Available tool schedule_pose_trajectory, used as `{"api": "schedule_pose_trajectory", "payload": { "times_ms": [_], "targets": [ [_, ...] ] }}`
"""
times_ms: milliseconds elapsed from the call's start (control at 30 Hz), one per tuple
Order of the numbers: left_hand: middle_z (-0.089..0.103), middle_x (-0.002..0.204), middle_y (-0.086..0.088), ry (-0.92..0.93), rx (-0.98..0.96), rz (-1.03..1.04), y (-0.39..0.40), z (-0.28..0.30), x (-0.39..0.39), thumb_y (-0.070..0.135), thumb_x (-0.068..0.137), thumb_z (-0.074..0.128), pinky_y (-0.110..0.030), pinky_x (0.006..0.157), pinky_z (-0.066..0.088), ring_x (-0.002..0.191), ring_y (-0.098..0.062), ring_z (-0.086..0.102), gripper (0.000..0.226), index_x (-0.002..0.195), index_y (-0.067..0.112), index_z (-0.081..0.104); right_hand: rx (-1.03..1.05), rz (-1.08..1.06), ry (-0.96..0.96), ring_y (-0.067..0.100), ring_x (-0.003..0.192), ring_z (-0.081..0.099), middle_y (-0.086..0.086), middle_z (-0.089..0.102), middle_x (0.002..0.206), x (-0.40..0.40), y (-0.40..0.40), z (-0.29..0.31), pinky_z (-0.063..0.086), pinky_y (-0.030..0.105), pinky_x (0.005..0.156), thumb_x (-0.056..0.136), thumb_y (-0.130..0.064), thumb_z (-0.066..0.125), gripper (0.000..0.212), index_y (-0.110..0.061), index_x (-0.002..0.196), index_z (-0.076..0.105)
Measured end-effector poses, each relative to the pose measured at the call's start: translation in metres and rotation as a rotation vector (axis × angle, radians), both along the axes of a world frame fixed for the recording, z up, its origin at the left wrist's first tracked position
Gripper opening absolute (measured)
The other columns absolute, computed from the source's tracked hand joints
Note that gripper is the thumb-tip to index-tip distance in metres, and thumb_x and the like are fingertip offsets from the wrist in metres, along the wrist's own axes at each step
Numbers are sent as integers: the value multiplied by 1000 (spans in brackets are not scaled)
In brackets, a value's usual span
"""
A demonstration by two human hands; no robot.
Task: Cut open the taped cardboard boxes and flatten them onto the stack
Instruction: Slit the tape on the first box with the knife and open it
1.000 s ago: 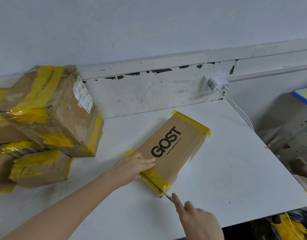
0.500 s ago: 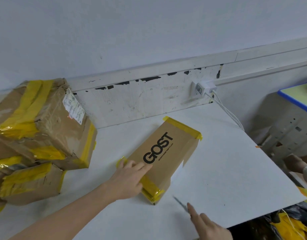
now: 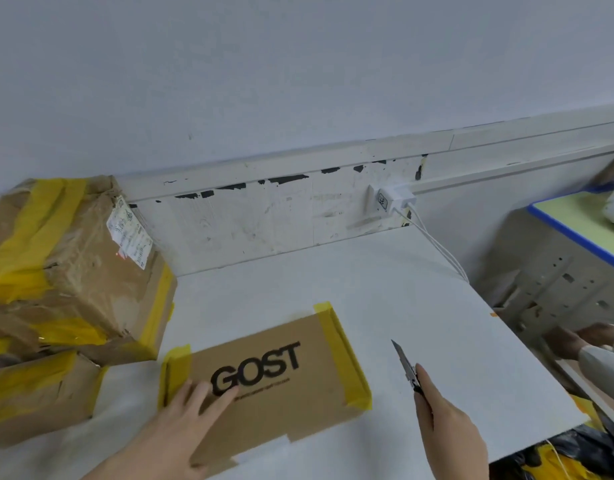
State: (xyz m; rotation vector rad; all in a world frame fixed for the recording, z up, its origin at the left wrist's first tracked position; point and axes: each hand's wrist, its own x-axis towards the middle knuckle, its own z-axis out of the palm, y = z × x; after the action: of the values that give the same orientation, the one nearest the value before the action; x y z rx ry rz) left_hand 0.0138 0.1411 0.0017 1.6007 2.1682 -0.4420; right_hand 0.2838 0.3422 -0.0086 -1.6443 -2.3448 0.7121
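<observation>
Now left hand (image 3: 191, 415) presses flat on the box (image 3: 274, 382); right hand (image 3: 447, 424) grips knife (image 3: 404, 362) beside its right edge.

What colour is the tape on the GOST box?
Yellow tape on the brown GOST box, seen in the head view.

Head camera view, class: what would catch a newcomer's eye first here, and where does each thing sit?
The flat cardboard box printed GOST, yellow tape at both ends, lies front and centre on the white table, with the left hand pressing on its near-left end. To its right, the right hand holds a utility knife, blade pointing away, clear of the box. At far left stands a pile of crumpled boxes wrapped in yellow tape.
</observation>
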Motion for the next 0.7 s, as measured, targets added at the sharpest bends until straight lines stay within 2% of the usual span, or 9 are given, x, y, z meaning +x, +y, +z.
{"api": "schedule_pose_trajectory", "payload": {
  "times_ms": [67,133,167,267,333,367,467,567,700],
  "targets": [
    [37,128,-1,109,-40,15,4,15,0,76,51,63,-40,77,48,108,-25,56,125,149,32,-1,-49,55,30,18,76,62,-7,54,82,-10,5,11,49,28,70,100,-32,32,51,-44,145,12],
    [22,150,2,92,28,7,19,15,11,77,72,41,-51,105,23,137,-28,28,98,150,32,2,-66,153,25,18,74,62,-4,57,87,-21,12,22,50,28,72,101,-30,29,55,-44,145,0],
    [26,151,5,114,130,-55,33,17,17,74,79,28,-47,109,16,140,-24,22,83,148,30,17,-65,201,-6,19,75,60,-3,57,90,-28,16,25,48,27,69,101,-29,27,54,-44,146,0],
    [57,131,11,58,239,-66,85,13,32,57,93,17,-40,102,29,124,-11,50,63,127,23,57,-20,327,-186,23,92,60,1,59,106,-53,22,34,38,27,65,103,-25,26,49,-41,146,8],
    [39,146,12,-21,271,-54,115,11,37,59,92,-5,-43,111,27,136,-9,35,78,140,21,43,5,395,-268,24,92,59,3,58,110,-67,18,35,35,26,61,102,-20,27,50,-38,146,10],
    [21,153,13,-25,354,-71,129,1,36,67,83,-13,-43,117,16,143,-9,18,87,148,23,25,15,415,-293,25,85,56,3,58,108,-73,16,34,33,24,55,102,-17,29,52,-36,146,11],
    [8,156,15,-161,250,49,143,-18,30,74,78,1,-38,116,0,144,-7,3,84,150,31,3,21,419,-326,24,74,43,2,47,81,-82,13,27,21,22,44,99,-9,32,53,-31,144,16],
    [23,151,16,-309,295,169,142,-28,25,54,94,35,-31,114,11,138,-5,21,61,148,35,13,23,448,-345,25,74,42,-3,27,66,-89,14,26,21,23,43,98,-7,32,49,-26,141,21],
    [36,142,19,-424,361,285,147,-29,23,52,90,48,-27,107,18,129,-3,35,55,140,35,32,49,493,-382,25,74,42,-2,26,65,-101,17,31,21,23,44,96,-5,34,42,-21,135,30]
  ]
}}
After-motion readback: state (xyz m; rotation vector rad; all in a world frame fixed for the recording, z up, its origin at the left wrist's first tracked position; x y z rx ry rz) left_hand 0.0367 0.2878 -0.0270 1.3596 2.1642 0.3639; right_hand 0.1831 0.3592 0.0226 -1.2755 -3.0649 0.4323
